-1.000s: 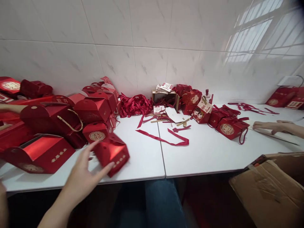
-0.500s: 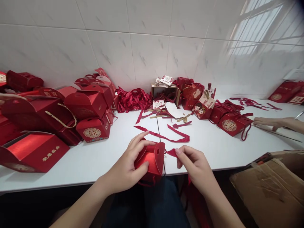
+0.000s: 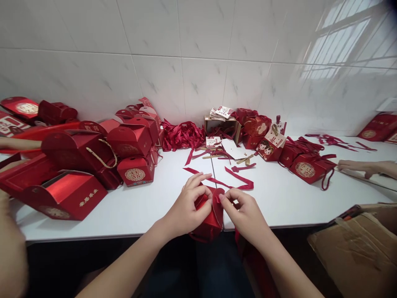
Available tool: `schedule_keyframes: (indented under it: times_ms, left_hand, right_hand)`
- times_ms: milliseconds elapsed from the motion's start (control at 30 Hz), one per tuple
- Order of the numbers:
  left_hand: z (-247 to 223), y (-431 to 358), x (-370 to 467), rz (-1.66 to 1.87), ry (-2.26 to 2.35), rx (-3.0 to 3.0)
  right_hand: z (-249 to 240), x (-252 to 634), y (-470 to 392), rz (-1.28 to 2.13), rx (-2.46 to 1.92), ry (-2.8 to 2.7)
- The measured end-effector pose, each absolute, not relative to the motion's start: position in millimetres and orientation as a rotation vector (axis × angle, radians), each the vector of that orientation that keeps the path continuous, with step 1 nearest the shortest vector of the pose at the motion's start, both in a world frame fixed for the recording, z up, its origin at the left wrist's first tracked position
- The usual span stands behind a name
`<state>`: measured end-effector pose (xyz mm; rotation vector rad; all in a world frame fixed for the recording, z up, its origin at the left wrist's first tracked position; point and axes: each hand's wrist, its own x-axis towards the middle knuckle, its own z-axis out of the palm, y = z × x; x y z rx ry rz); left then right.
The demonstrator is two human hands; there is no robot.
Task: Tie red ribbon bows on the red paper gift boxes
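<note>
A small red gift box (image 3: 204,229) with rounded flaps sits at the table's front edge, between my hands. My left hand (image 3: 192,207) reaches over it from the left, thumb and index fingertip brought together just inside the right flap. What they pinch there, if anything, is hidden. My right hand (image 3: 245,209) is closed at the outer side of that flap, its fingertips pinching a red ribbon (image 3: 218,198) close against the flap. Behind the box a loose length of red ribbon (image 3: 248,184) lies bent on the table.
Red boxes (image 3: 133,138) are stacked at left, one with a rope handle (image 3: 107,159). A ribbon heap (image 3: 182,134) and finished-looking boxes (image 3: 305,167) line the wall. Another person's arm (image 3: 12,244) is at left, another hand (image 3: 366,169) at right. A cardboard carton (image 3: 356,248) stands front right.
My right hand has brought the ribbon left against the box flap. My left thumb and index finger have closed together by the flap. Another person's arm has entered at left; the view has shifted.
</note>
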<state>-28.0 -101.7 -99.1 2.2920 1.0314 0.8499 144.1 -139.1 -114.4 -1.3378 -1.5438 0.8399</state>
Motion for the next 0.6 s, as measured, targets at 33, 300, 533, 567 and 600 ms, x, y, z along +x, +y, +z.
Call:
schedule_keyframes:
  times_ms: [33, 300, 533, 567, 600]
  left_hand:
    - [-99, -102, -28, 0.869, 1.004, 2.274]
    - [-95, -103, -31, 1.219, 0.855, 2.110]
    - [-94, -117, -56, 1.140, 1.059, 2.280]
    - [-98, -118, -59, 1.131, 1.096, 2.247]
    - [-102, -118, -62, 1.142, 1.126, 2.181]
  right_hand:
    - [-115, 144, -139, 0.756, -1.345, -1.563]
    - [-108, 134, -134, 0.630, -1.122, -1.684]
    - [-74, 155, -161, 0.487, -1.016, -1.332]
    - [-68, 162, -168, 0.398, -0.979, -1.283]
    - [-62, 169, -176, 0.298, -0.947, -1.249]
